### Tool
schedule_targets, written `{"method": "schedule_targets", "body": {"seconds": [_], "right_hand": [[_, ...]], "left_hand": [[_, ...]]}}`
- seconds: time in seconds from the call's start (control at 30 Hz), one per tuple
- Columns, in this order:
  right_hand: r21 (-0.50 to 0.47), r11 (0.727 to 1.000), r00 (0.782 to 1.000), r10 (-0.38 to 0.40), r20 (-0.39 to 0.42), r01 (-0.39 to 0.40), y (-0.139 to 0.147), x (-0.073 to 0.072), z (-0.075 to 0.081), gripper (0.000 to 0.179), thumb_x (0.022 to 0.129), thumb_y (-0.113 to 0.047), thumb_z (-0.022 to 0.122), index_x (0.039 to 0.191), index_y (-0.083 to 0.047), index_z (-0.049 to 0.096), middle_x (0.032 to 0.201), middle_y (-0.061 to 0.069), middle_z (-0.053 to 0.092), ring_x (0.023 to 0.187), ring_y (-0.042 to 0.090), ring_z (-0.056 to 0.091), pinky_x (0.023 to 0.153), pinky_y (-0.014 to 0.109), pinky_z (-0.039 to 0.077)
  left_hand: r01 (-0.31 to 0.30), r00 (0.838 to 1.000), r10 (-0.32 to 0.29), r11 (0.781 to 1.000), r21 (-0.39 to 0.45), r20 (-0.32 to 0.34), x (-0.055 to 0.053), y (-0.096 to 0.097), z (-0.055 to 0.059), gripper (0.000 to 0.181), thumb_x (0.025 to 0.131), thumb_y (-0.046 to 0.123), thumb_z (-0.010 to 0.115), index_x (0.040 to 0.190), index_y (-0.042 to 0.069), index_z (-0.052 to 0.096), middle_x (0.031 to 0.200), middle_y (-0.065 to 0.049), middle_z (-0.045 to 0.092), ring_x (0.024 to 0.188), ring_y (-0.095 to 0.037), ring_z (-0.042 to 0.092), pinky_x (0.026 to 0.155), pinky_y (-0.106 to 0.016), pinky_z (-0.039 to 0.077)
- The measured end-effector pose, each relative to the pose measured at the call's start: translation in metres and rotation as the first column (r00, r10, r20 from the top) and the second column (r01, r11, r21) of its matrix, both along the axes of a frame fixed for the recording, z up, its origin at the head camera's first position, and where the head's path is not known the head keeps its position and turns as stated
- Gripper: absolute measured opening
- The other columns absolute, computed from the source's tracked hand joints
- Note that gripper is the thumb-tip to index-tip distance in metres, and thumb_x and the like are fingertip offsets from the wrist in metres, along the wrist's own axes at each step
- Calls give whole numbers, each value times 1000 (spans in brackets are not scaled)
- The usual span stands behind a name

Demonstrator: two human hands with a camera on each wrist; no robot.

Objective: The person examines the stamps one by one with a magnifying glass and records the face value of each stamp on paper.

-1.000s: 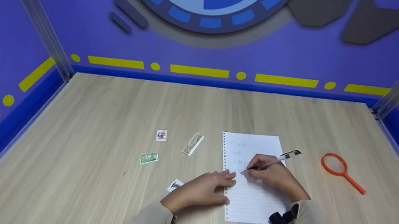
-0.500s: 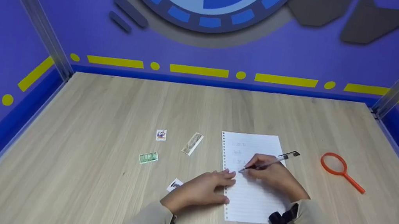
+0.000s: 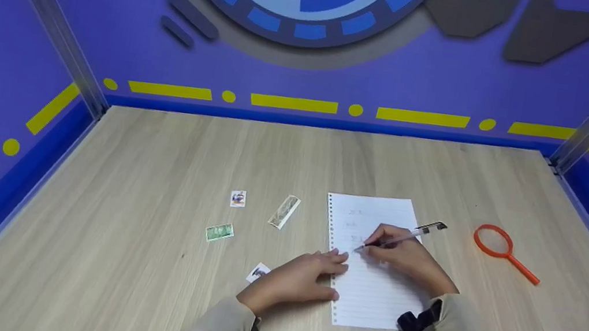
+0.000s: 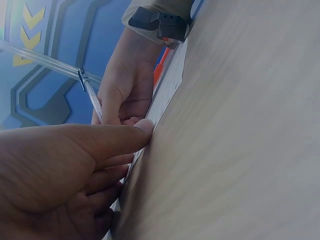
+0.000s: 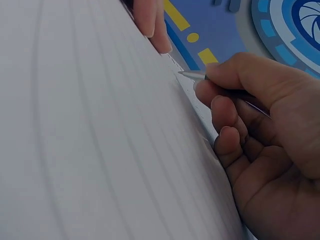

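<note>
A lined sheet of paper with punched holes down its left edge lies on the table. Faint writing shows on its upper part. My right hand pinches a clear-barrelled pen with a black cap end, its tip at the sheet. In the right wrist view the pen's metal tip is close to the lined surface. My left hand rests on the left edge of the sheet with its fingers extended. Partly hidden behind the left wrist is a small white stamp with a dark picture.
Left of the sheet lie a long grey stamp, a small colourful stamp and a green stamp. To the right is an orange magnifying glass. Blue-purple panels enclose the wooden table at the back and sides.
The pen tip has shifted slightly over the sheet, with the right hand making small movements. The left hand, sheet, stamps and magnifying glass stay where they were.
</note>
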State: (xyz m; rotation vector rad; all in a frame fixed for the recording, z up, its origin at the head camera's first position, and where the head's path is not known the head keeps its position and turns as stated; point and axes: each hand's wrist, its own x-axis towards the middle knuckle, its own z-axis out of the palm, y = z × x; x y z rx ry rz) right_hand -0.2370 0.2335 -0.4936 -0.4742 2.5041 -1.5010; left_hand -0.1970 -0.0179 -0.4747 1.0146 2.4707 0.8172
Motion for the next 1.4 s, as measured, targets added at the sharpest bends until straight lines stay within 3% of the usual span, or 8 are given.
{"method": "schedule_targets", "body": {"seconds": [0.27, 0.6, 0.97, 1.1, 1.4], "right_hand": [[23, 1000, 1000, -7, 12, 7, -1, 0, 0, 11, 82, -14, 73, 90, -10, 67, 89, 5, 67, 75, 9, 57, 67, 19, 44], [-23, 1000, 1000, 20, 19, -20, 0, 1, 1, 9, 83, -6, 69, 90, -5, 63, 81, -1, 62, 70, 8, 52, 64, 18, 41], [-31, 999, 999, -38, 37, 39, -3, 5, 4, 11, 82, -7, 71, 93, -5, 66, 94, 7, 66, 78, 8, 55, 69, 18, 42], [-10, 1000, 999, -21, 45, 21, -2, 3, 2, 14, 82, -13, 73, 93, -8, 67, 95, 7, 68, 80, 10, 57, 72, 19, 44], [-79, 996, 997, -23, 76, 29, 1, -1, 0, 13, 83, -6, 70, 94, -2, 64, 87, 3, 64, 67, 8, 53, 58, 18, 42]], "left_hand": [[-6, 1000, 5, 1000, 10, 17, 0, 0, 1, 53, 89, 24, 66, 138, 10, 52, 152, -1, 39, 145, -19, 29, 120, -35, 25], [-4, 1000, 4, 1000, 5, 3, 0, 1, 0, 54, 89, 25, 67, 138, 10, 52, 152, 0, 40, 145, -18, 30, 119, -33, 25], [5, 1000, -5, 1000, 0, -14, -1, 1, 0, 54, 87, 22, 68, 137, 8, 54, 151, -3, 42, 144, -19, 32, 119, -34, 26], [8, 1000, -8, 1000, -2, -15, -1, 1, 1, 54, 87, 22, 68, 137, 8, 53, 151, -4, 41, 144, -19, 32, 120, -34, 25], [-1, 1000, 1, 1000, -5, -21, -1, 1, -2, 55, 87, 23, 69, 137, 9, 53, 150, -2, 42, 143, -18, 33, 119, -32, 27]]}}
